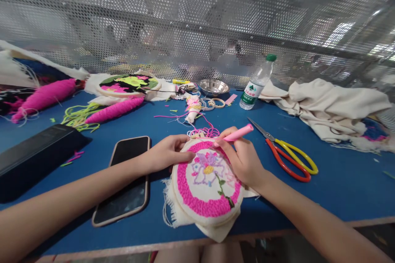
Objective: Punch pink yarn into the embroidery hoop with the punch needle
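Centrally, near the front edge of a blue table [345, 189], a round embroidery hoop [203, 185] shows a lilac flower inside a bright pink stitched border. The left hand [169, 154] grips the hoop's upper-left rim, thumb on the fabric. The right hand [242, 158] pinches a pink pen-shaped tool [239, 133], its tip at the top of the border. A phone [126, 201] lies beneath the left forearm; red-and-yellow-handled scissors [270, 137] lie right of the hands, near an upright, green-capped bottle [254, 86].
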A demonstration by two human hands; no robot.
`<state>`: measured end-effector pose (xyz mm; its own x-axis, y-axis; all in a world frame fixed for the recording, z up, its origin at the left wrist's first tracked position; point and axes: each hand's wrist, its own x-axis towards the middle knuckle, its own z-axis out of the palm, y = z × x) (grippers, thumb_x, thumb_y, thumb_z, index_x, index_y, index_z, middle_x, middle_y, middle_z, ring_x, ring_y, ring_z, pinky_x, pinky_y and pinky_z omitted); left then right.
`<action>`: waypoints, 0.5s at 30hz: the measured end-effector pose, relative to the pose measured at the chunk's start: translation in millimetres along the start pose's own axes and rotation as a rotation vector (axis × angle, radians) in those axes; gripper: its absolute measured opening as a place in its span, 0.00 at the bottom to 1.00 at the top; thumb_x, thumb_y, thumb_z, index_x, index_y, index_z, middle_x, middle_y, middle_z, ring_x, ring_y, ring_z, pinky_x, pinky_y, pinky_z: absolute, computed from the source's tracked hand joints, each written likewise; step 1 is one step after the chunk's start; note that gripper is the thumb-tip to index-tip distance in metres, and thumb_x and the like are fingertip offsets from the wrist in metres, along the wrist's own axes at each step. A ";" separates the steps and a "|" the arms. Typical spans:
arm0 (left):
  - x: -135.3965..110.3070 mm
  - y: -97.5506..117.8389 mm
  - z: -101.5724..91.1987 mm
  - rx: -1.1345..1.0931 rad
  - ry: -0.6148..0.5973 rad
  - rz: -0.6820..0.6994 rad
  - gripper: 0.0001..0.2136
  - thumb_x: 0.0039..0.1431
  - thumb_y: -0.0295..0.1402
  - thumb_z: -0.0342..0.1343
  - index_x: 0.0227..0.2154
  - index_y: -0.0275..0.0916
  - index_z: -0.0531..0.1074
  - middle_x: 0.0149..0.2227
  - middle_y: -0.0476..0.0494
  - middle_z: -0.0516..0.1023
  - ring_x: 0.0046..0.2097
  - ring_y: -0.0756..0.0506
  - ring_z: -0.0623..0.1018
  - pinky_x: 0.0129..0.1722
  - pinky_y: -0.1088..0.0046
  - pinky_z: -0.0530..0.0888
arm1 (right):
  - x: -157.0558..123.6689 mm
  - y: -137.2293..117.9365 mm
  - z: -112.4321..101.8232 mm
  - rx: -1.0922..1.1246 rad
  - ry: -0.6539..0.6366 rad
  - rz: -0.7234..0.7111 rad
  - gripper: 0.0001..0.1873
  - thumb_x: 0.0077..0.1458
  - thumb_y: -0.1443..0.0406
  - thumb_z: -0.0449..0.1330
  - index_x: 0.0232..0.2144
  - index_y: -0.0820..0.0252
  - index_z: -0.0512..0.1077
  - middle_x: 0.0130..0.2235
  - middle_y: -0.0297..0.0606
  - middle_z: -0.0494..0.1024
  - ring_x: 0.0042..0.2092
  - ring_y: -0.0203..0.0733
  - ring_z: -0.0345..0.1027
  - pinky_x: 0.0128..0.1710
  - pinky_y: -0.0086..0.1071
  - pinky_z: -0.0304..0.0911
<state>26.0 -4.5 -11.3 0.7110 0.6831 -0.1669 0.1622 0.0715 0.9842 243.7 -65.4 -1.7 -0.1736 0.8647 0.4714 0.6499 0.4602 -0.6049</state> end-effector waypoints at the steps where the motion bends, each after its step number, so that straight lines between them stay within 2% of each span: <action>1: -0.1 -0.2 0.0 -0.003 -0.005 0.000 0.10 0.53 0.35 0.62 0.32 0.36 0.67 0.29 0.52 0.76 0.30 0.51 0.76 0.29 0.77 0.71 | -0.4 0.3 -0.3 0.000 0.010 -0.005 0.15 0.65 0.59 0.48 0.33 0.59 0.71 0.40 0.41 0.76 0.40 0.41 0.72 0.40 0.34 0.65; 10: 0.2 -2.7 -1.6 0.027 -0.012 -0.011 0.12 0.54 0.37 0.61 0.34 0.36 0.66 0.31 0.51 0.75 0.31 0.50 0.76 0.31 0.76 0.71 | -1.8 2.3 0.5 0.050 0.042 -0.015 0.13 0.65 0.60 0.48 0.33 0.59 0.68 0.39 0.42 0.75 0.37 0.40 0.73 0.38 0.34 0.67; 15: -0.1 -1.9 -0.1 0.069 0.004 -0.003 0.12 0.53 0.38 0.60 0.32 0.37 0.65 0.28 0.52 0.72 0.29 0.51 0.74 0.28 0.76 0.68 | 1.2 1.5 -2.5 -0.004 -0.026 -0.050 0.10 0.64 0.61 0.51 0.34 0.57 0.68 0.39 0.39 0.75 0.39 0.40 0.71 0.40 0.34 0.65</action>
<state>25.6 -4.6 -13.1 0.7078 0.6858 -0.1693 0.2112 0.0232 0.9772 246.3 -64.1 -0.5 -0.2253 0.8456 0.4840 0.6426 0.5023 -0.5785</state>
